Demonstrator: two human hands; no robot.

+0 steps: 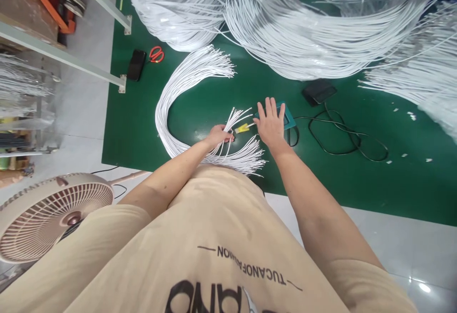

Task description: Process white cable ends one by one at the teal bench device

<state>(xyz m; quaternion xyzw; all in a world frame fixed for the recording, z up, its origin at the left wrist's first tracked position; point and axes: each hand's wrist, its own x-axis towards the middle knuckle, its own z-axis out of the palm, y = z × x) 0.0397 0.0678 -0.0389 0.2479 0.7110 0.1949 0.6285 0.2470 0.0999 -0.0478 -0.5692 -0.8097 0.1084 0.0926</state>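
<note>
My left hand point(219, 135) is closed round a small bunch of white cables point(237, 118), whose ends fan out above the fingers. Just right of it lies a yellow connector point(243, 128) with a short lead running toward a teal-framed device point(288, 118). Over that device my right hand point(270, 122) lies flat with its fingers spread, covering much of it. A larger curved bundle of white cables point(162, 108) bends round on the green table, its lower ends point(250, 158) close to my body and its upper ends point(217, 63) farther off.
Big heaps of white cables point(303, 42) cover the back of the green table point(357, 184). A black box point(319, 92) with a looped black cord sits to the right. A phone point(136, 64) and red-handled scissors point(156, 54) lie at the left. A fan point(57, 218) stands left of me.
</note>
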